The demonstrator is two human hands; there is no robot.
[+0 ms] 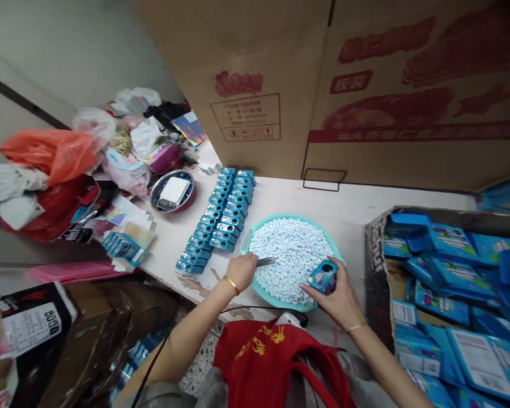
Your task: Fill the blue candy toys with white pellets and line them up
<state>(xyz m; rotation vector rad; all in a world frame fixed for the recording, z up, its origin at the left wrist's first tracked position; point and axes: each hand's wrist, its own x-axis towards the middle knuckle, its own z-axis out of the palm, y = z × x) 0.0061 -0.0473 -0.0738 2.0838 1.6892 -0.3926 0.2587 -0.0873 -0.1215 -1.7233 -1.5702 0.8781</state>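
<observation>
A round turquoise basin (332, 238) full of small pale pieces stands in front of me on the white table. My left hand (243, 271) is closed around the handle of a metal scoop (266, 262), whose end lies over the pieces at the basin's left side. Between the thumb and fingers of my right hand (342, 297) is a small blue box (324, 276) with a dark round hole on top, held over the basin's right edge. Left of the basin, several similar blue boxes (223, 226) stand in two rows.
A large carton (272, 68) rises behind the table (280, 198). An open carton (376, 272) of flat blue packs is at the right. A metal bowl (187, 201) with a white scale and piled bags (46, 153) lie left.
</observation>
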